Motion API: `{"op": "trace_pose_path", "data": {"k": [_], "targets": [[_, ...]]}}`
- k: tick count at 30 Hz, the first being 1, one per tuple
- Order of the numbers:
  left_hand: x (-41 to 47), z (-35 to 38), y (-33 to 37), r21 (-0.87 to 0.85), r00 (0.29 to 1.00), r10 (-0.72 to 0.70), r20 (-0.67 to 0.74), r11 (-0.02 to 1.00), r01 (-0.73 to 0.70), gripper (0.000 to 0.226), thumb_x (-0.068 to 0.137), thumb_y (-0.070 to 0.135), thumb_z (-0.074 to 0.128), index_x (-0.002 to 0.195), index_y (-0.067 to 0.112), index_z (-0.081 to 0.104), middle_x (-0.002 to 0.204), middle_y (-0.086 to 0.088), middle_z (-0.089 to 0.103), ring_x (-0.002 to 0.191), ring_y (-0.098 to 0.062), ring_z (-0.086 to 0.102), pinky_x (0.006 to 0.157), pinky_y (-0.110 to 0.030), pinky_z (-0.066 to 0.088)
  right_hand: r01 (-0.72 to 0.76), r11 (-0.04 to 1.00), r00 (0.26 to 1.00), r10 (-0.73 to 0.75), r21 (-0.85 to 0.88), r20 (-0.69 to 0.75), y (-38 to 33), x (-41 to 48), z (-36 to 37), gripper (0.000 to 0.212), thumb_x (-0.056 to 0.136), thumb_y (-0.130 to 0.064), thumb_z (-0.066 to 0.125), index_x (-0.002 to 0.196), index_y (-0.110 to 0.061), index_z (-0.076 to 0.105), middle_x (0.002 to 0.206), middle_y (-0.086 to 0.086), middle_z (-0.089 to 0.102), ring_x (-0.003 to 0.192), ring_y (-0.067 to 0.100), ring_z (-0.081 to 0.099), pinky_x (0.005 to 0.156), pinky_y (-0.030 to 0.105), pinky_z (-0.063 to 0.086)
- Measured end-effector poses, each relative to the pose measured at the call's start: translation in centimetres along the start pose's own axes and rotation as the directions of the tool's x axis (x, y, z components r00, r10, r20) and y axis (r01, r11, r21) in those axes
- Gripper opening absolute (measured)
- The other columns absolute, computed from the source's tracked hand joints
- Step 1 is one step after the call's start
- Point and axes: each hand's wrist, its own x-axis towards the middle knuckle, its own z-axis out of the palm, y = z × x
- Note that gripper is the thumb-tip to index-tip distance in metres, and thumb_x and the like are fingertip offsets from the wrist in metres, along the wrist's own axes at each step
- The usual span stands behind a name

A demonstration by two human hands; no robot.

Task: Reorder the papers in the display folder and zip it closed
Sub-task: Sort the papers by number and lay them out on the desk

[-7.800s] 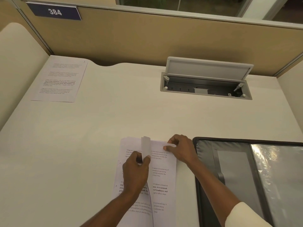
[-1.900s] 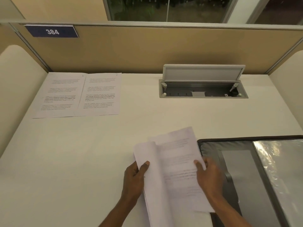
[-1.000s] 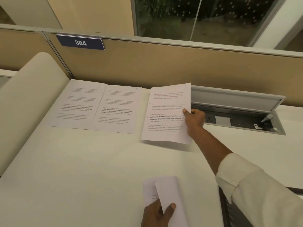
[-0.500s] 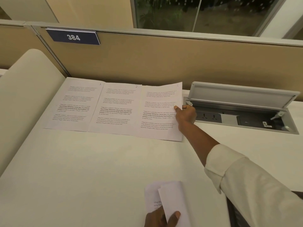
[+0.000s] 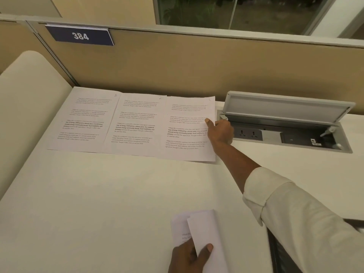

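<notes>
Right hand (image 5: pixel 219 133) fingertips pressing third printed sheet (image 5: pixel 189 129), nothing pinched; left hand (image 5: pixel 189 257) gripping remaining stack (image 5: pixel 204 229). Risk: withdrawing fingers drag sheet askew.

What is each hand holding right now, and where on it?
The left hand grips the remaining white paper stack by its near end, thumb on top. The right hand holds nothing, fingertips pressing the third laid-out printed sheet at its right edge.

Right hand (image 5: pixel 220 133) on third sheet (image 5: pixel 189 129); left hand (image 5: pixel 190 257) grips stack (image 5: pixel 204 229).
</notes>
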Motion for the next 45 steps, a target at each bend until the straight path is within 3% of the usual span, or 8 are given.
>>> {"op": "trace_pose_path", "data": {"k": [5, 11, 15, 19, 22, 25, 34, 45], "targets": [[-0.5, 0.0, -0.2, -0.113, 0.994, -0.051, -0.095, 0.993, 0.04, 0.008, 0.097, 0.033, 0.077, 0.101, 0.028, 0.081, 0.091, 0.022, 0.08, 0.087, 0.002, 0.076, 0.076, -0.016, 0.057, 0.073, 0.977, 0.993, -0.089, -0.199, -0.074, 2.7, -2.2, -4.0, 0.042, 0.098, -0.054, 0.063, 0.1, -0.012, 0.071, 0.101, 0.007, 0.073, 0.094, 0.032, 0.069, 0.073, 0.037, 0.051], [-1.8, 0.4, 0.6, -0.172, 0.983, -0.092, -0.156, 0.983, 0.065, 0.013, 0.097, 0.038, 0.076, 0.102, 0.027, 0.082, 0.098, 0.016, 0.081, 0.09, -0.007, 0.078, 0.08, -0.03, 0.063, 0.173, 0.984, 0.978, -0.165, -0.051, 0.126, 9.2, -11.7, -10.3, 0.016, 0.089, -0.034, 0.079, 0.082, -0.021, 0.073, 0.084, -0.008, 0.078, 0.082, 0.016, 0.073, 0.078, 0.035, 0.058], [-2.5, 1.2, 1.2, -0.217, 0.979, -0.091, -0.183, 0.975, 0.05, 0.023, 0.092, 0.045, 0.08, 0.102, 0.024, 0.082, 0.094, 0.011, 0.082, 0.086, -0.009, 0.078, 0.074, -0.028, 0.062, 0.074, 0.996, 0.956, -0.083, 0.042, 0.282, 15.6, -20.7, -13.5, 0.027, 0.087, -0.054, 0.078, 0.085, -0.029, 0.07, 0.08, -0.014, 0.076, 0.075, 0.007, 0.073, 0.078, 0.041, 0.062], [-2.8, 1.8, 0.8, -0.115, 0.97, -0.054, -0.238, 0.993, 0.028, 0.077, 0.089, 0.077, 0.06, 0.08, 0.001, 0.066, 0.067, -0.014, 0.065, 0.059, -0.011, 0.06, 0.057, -0.024, 0.043, -0.086, 0.974, 0.949, 0.015, 0.212, 0.315, 19.9, -27.6, -16.2, 0.045, 0.083, -0.07, 0.074, 0.107, -0.034, 0.065, 0.092, -0.01, 0.076, 0.081, 0.011, 0.075, 0.075, 0.047, 0.065], [-3.3, 2.4, 0.8, -0.026, 0.967, 0.025, -0.253, 0.999, -0.033, 0.077, 0.089, 0.087, 0.044, 0.067, 0.014, 0.044, 0.055, 0.001, 0.046, 0.053, -0.01, 0.045, 0.056, -0.027, 0.037, -0.085, 0.968, 0.935, -0.005, 0.237, 0.355, 20.7, -30.4, -17.5, 0.055, 0.078, -0.069, 0.076, 0.119, -0.036, 0.059, 0.098, -0.012, 0.074, 0.089, 0.01, 0.073, 0.076, 0.038, 0.065], [-3.5, 2.8, 1.2, -0.083, 0.976, 0.015, -0.216, 0.996, -0.034, 0.079, 0.101, 0.079, 0.033, 0.072, 0.011, 0.06, 0.066, 0.005, 0.072, 0.062, -0.014, 0.069, 0.065, -0.035, 0.057, -0.05, 0.974, 0.926, -0.038, 0.221, 0.375, 20.8, -31.4, -18.5, 0.062, 0.075, -0.067, 0.08, 0.124, -0.034, 0.057, 0.103, -0.01, 0.072, 0.091, 0.008, 0.071, 0.077, 0.027, 0.061], [-4.3, 2.9, 1.6, -0.076, 0.981, -0.001, -0.194, 0.997, -0.014, 0.052, 0.096, 0.06, 0.069, 0.092, 0.007, 0.07, 0.081, 0.0, 0.08, 0.076, -0.016, 0.079, 0.084, -0.045, 0.065, -0.081, 0.945, 0.965, -0.006, 0.317, 0.263, 22.1, -30.6, -20.0, 0.025, 0.105, -0.035, 0.061, 0.091, -0.018, 0.073, 0.083, 0.007, 0.073, 0.076, 0.027, 0.07, 0.071, 0.058, 0.057], [-4.7, 3.0, 1.8, -0.038, 0.988, -0.01, -0.155, 0.999, 0.004, 0.06, 0.087, 0.073, 0.071, 0.098, 0.014, 0.069, 0.088, 0.006, 0.08, 0.077, -0.007, 0.077, 0.088, -0.046, 0.064, -0.318, 0.875, 0.892, 0.145, 0.364, 0.428, 22.1, -28.9, -21.9, 0.016, 0.094, -0.014, 0.077, 0.11, -0.013, 0.075, 0.093, 0.007, 0.081, 0.091, 0.022, 0.079, 0.094, 0.041, 0.062]]}}
